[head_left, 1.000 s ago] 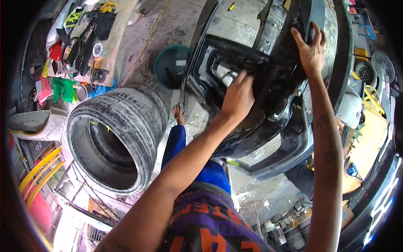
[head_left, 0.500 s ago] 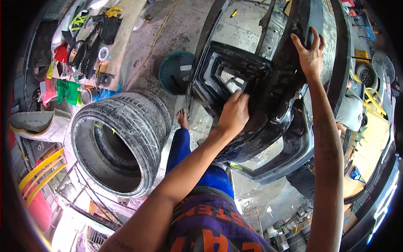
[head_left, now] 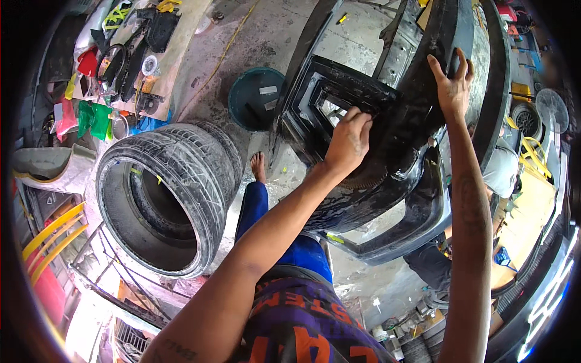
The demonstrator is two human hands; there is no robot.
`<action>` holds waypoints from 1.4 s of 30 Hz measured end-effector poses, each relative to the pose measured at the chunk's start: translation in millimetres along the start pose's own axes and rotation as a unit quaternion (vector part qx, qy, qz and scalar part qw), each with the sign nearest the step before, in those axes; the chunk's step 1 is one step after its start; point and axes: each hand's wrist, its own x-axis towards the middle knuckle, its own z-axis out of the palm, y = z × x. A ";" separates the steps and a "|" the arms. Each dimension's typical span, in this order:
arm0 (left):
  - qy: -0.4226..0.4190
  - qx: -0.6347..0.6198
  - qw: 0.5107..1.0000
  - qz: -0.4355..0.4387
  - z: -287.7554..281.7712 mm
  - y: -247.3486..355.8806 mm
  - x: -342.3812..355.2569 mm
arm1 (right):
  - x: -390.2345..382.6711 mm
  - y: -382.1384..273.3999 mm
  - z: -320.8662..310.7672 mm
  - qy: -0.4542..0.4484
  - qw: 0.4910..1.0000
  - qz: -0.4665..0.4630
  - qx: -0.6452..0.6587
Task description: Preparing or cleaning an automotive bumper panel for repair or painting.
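Observation:
A large black car bumper (head_left: 417,103), wet and glossy in places, stands in front of me. My left hand (head_left: 351,142) is closed, its fingers bent down at the edge of the angular opening (head_left: 330,107) in the bumper. Whatever those fingers may press against the surface is hidden under them. Farther right, my right hand (head_left: 454,88) rests on the upper part of the bumper with fingers spread, thumb toward the left.
Two stacked tyres (head_left: 175,193) lie at my left. A dark green tub (head_left: 254,100) with water stands beyond my foot. Tools and bags cover a board (head_left: 175,66) at the far left. At the right, another person (head_left: 501,166) is partly hidden behind my right arm.
My left hand has shifted slightly away from me and to the right along the bumper's opening. My right hand stays spread on the bumper. The whole view has tilted a little.

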 end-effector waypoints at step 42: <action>-0.217 0.489 0.834 -0.136 -203.6 -588.0 -0.8 | -3.3 18.3 -22.3 -0.132 0.976 0.008 0.174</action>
